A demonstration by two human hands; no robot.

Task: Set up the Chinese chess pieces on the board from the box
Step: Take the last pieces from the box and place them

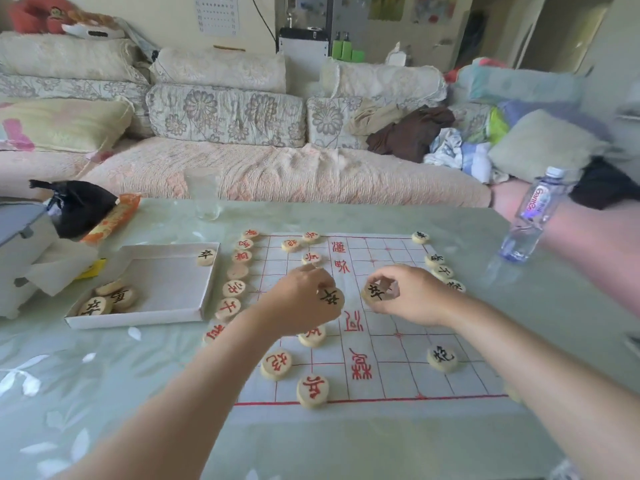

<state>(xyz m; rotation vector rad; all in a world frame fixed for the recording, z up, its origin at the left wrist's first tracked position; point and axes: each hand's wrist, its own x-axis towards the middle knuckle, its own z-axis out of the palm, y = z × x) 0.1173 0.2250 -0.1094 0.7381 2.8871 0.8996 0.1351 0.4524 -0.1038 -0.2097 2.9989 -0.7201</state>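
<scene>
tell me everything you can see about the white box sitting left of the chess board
The white box is a shallow open tray, cardboard by its look, with low upright walls. It lies flat on the green table cover, just left of the board. Inside, one black-marked piece sits in the far right corner and a few more pieces cluster in the near left corner. The rest of its floor is bare.

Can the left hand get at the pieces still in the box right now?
Probably not yet: the left hand pinches a black piece. The box lies open to its left, only flat red pieces between, so once emptied, likely yes.
</scene>
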